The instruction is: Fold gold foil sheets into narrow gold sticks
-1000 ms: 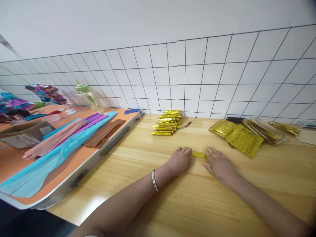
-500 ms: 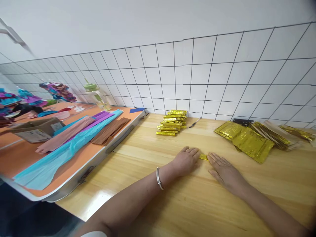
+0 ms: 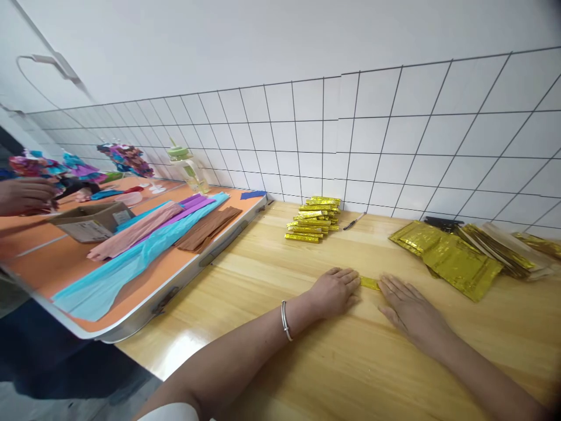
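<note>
A narrow strip of shiny gold foil (image 3: 369, 283) lies flat on the wooden table (image 3: 280, 356). My left hand (image 3: 336, 291) rests palm down over its left end, fingers stretched out. Over the right end lies my right hand (image 3: 407, 304), also flat with the fingers extended. Only the middle of the strip shows between the two hands; both ends are hidden. Farther back, beyond my left hand, several folded gold foil strips (image 3: 313, 219) are piled up. Wider gold foil sheets (image 3: 456, 257) lie to the right, beyond my right hand.
A pen (image 3: 354, 221) lies near the tiled wall. On the left, an orange-topped table (image 3: 144, 292) carries coloured crepe paper strips (image 3: 140, 251), a cardboard box (image 3: 90, 222) and a green-lidded jug (image 3: 188, 169). Another person's hand (image 3: 26, 196) reaches in at the far left.
My hands have moved slightly apart, so more of the gold strip shows between them. The view has shifted left, and another person's hand has come into sight at the far left.
</note>
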A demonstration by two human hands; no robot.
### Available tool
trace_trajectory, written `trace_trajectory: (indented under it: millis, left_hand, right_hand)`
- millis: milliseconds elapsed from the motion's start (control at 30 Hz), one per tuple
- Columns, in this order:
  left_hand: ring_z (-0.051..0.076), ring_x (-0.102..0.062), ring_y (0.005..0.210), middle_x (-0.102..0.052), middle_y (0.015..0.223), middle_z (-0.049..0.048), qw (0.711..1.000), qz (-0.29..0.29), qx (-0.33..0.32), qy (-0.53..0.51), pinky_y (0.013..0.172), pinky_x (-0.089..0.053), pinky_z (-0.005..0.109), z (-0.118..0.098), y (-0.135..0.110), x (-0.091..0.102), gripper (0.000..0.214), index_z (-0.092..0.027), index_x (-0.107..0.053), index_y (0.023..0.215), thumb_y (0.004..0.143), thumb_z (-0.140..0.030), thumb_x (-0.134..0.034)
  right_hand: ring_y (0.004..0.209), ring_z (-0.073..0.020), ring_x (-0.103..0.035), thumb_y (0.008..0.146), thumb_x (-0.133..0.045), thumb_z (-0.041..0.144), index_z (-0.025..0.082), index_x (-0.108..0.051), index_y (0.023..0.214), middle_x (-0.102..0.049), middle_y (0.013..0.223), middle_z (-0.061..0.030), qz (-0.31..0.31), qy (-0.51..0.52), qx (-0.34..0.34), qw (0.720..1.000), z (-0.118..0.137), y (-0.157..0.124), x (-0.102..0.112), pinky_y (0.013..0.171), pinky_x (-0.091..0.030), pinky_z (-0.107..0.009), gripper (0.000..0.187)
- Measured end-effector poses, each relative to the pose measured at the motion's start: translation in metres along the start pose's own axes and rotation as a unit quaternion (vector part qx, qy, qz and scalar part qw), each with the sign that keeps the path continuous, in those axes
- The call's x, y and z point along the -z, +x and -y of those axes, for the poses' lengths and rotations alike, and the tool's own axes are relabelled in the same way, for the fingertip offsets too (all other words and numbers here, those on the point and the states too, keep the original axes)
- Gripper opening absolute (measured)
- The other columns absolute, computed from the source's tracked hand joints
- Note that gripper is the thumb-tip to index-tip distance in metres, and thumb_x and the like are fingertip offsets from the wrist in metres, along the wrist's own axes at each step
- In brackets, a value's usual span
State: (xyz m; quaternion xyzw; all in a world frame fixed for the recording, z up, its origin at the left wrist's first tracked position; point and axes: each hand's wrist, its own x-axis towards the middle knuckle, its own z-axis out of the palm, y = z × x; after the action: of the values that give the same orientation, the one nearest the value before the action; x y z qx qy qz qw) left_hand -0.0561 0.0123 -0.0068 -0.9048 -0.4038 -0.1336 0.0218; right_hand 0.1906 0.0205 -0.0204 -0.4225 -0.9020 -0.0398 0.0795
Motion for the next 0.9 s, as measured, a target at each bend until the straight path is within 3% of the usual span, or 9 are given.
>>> trace_trajectory:
  millis: [200, 400, 500, 667, 900]
  left_hand:
    - [0.021, -0.041, 0.123, -0.05, 0.128, 0.0098, 1.0, -0.013, 0.002, 0.002, 0.102, -0.029, 0.035, -0.006, 0.004, 0.003, 0.044, -0.014, -0.043, 0.126, 0.089, -0.037, -0.039]
    - [0.013, -0.042, 0.122, -0.046, 0.134, 0.0006, 0.999, 0.001, -0.009, -0.053, 0.1, -0.03, 0.033, 0.02, -0.011, 0.007, 0.036, -0.027, -0.042, 0.127, 0.094, -0.034, -0.03]
    - [0.011, -0.045, 0.119, -0.05, 0.13, -0.001, 0.996, 0.002, -0.014, -0.09, 0.097, -0.033, 0.03, 0.032, -0.008, 0.005, 0.032, -0.029, -0.048, 0.122, 0.093, -0.033, -0.034]
    - [0.012, -0.055, 0.105, -0.062, 0.112, -0.0003, 0.994, -0.008, -0.004, -0.112, 0.089, -0.038, 0.027, 0.044, 0.008, -0.003, 0.023, -0.027, -0.06, 0.106, 0.091, -0.03, -0.042]
    - [0.015, -0.054, 0.099, -0.061, 0.109, 0.006, 0.998, 0.005, -0.051, -0.02, 0.085, -0.041, 0.029, 0.039, 0.013, -0.007, 0.025, -0.02, -0.055, 0.109, 0.093, -0.022, -0.036]
  right_hand:
    - [0.132, -0.0228, -0.026, 0.089, -0.03, 0.049, 0.012, -0.024, 0.14, -0.03, 0.143, -0.013, 0.002, 0.033, 0.028, 0.999, 0.027, 0.03, -0.013, 0.106, -0.026, -0.042, 0.064]
    - [0.132, -0.0208, -0.026, 0.09, -0.03, 0.047, 0.02, -0.019, 0.142, -0.027, 0.145, -0.0078, 0.024, 0.05, 0.025, 0.998, -0.004, -0.001, -0.01, 0.106, -0.028, -0.042, 0.059]
    - [0.13, -0.0205, -0.03, 0.091, -0.03, 0.044, 0.022, -0.027, 0.14, -0.033, 0.143, -0.0053, 0.034, 0.059, 0.016, 0.998, -0.017, -0.007, -0.005, 0.106, -0.029, -0.043, 0.054]
    - [0.12, -0.0197, -0.045, 0.09, -0.035, 0.037, 0.023, -0.047, 0.128, -0.05, 0.13, -0.0046, -0.019, 0.107, 0.02, 0.994, -0.024, 0.004, -0.007, 0.101, -0.037, -0.041, 0.042]
    - [0.114, -0.0188, -0.049, 0.089, -0.04, 0.034, 0.025, -0.051, 0.124, -0.057, 0.123, -0.0031, -0.047, 0.137, 0.002, 0.989, -0.027, 0.01, -0.012, 0.097, -0.042, -0.039, 0.038]
